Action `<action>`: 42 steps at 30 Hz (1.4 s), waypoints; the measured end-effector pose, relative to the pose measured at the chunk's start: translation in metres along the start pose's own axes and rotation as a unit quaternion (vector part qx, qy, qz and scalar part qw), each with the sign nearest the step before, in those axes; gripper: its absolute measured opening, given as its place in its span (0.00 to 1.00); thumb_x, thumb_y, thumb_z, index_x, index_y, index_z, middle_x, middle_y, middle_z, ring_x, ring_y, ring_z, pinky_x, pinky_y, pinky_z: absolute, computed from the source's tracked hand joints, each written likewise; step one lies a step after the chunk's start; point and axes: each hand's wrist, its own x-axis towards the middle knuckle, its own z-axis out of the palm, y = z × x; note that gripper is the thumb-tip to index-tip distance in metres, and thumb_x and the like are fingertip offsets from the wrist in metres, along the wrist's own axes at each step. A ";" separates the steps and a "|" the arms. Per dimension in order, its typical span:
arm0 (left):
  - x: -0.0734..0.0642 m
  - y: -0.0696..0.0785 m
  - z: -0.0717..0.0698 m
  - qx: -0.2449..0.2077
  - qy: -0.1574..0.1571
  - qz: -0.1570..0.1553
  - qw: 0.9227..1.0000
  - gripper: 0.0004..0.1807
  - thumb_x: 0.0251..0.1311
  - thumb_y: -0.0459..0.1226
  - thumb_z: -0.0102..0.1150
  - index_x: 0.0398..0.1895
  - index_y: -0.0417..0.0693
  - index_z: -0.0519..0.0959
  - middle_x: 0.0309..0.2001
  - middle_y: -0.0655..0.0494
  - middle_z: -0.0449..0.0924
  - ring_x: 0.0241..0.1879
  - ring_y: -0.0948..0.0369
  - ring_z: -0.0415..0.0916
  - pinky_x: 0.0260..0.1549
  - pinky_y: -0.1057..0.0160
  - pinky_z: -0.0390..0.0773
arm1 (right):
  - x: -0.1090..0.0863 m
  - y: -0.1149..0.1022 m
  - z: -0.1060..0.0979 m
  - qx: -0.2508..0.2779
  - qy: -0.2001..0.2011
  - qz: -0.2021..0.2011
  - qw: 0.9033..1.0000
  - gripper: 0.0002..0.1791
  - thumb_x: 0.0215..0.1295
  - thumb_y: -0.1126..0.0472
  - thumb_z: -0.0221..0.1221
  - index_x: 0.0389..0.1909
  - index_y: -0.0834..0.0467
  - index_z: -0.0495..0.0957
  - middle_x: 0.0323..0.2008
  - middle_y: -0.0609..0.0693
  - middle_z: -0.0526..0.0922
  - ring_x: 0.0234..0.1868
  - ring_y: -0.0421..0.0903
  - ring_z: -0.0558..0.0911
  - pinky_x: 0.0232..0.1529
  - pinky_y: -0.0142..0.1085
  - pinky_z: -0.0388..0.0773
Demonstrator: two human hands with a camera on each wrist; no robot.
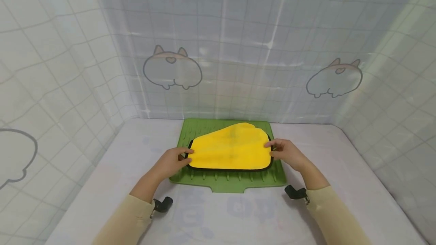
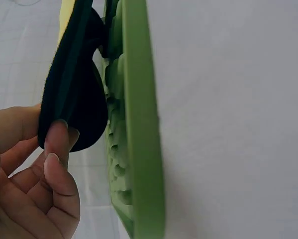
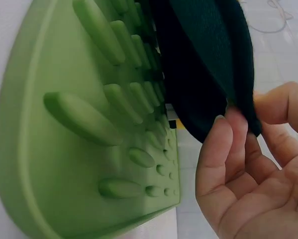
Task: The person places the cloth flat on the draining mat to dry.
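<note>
A yellow cloth (image 1: 231,150) with a black edge is spread between both hands, just above a ribbed green mat (image 1: 228,187). My left hand (image 1: 173,160) pinches the cloth's left end between thumb and fingers. At its right end my right hand (image 1: 287,154) pinches the black edge the same way. In the left wrist view the cloth's dark underside (image 2: 84,104) sags close to the mat; whether it touches there I cannot tell. The right wrist view has the dark underside (image 3: 203,64) hanging over the mat's raised ribs (image 3: 81,117).
The mat lies on a pale tabletop (image 1: 136,169), close to the back wall (image 1: 238,78). White grid-patterned sheeting hangs on the left, back and right. A black camera mount (image 1: 163,204) sits at the left wrist and another mount (image 1: 295,193) at the right.
</note>
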 end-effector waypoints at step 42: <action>-0.008 -0.005 0.005 0.067 -0.064 0.036 0.995 0.24 0.60 0.38 0.71 0.60 0.52 0.80 0.50 0.56 0.80 0.34 0.62 0.73 0.31 0.62 0.76 | -0.003 0.007 -0.005 -0.088 -0.103 0.004 0.991 0.18 0.68 0.64 0.63 0.57 0.61 0.80 0.58 0.59 0.79 0.40 0.48 0.80 0.43 0.42 0.81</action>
